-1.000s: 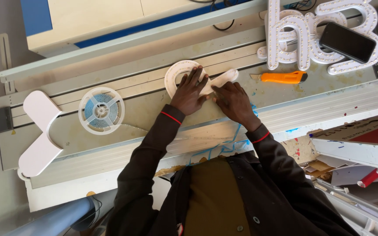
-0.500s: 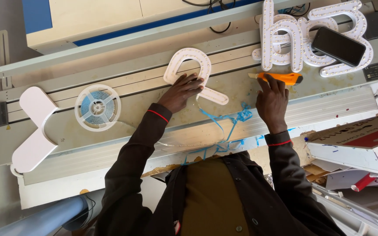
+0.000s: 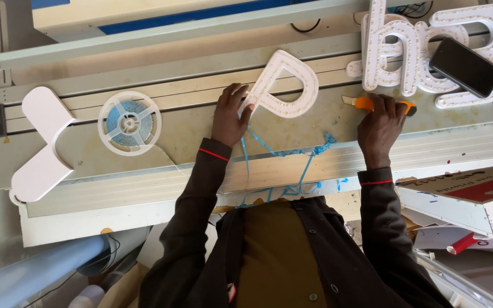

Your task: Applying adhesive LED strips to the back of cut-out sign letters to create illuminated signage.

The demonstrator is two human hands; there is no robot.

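My left hand (image 3: 229,114) grips the stem of a white letter-shaped sign piece (image 3: 283,85) lined with small light dots, lying on the worn bench top (image 3: 189,134). My right hand (image 3: 380,122) is closed around an orange utility knife (image 3: 366,103) whose blade tip points left. Between my hands lies a tangle of thin blue strip (image 3: 295,157) that trails toward my body.
A clear reel of strip (image 3: 129,122) sits left of my left hand, and a white Y-shaped panel (image 3: 41,142) lies at the far left. More white lit letters (image 3: 429,51) with a black phone (image 3: 465,67) on them are at top right. Boxes (image 3: 475,199) stand at right.
My right hand left the letter piece, moved right and took hold of the orange knife. My left hand stayed on the letter, which is turned so that its loop points away.
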